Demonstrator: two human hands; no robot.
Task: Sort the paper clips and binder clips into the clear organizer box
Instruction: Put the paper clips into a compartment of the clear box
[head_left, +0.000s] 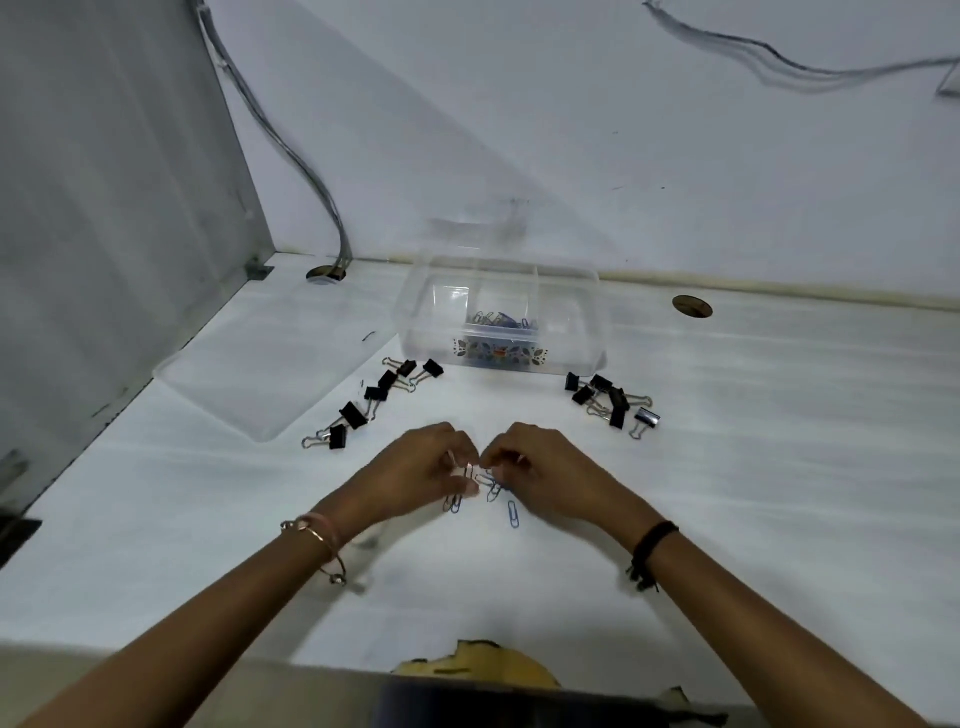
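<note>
Both hands (431, 467) (543, 475) pinch looped wire paper clips (492, 488).

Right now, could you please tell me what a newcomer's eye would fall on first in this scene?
The left hand and right hand meet in the near centre, pinching at loose paper clips. Behind them stands the clear organizer box, with blue clips already inside. Black binder clips lie scattered to its left, and more to its right.
</note>
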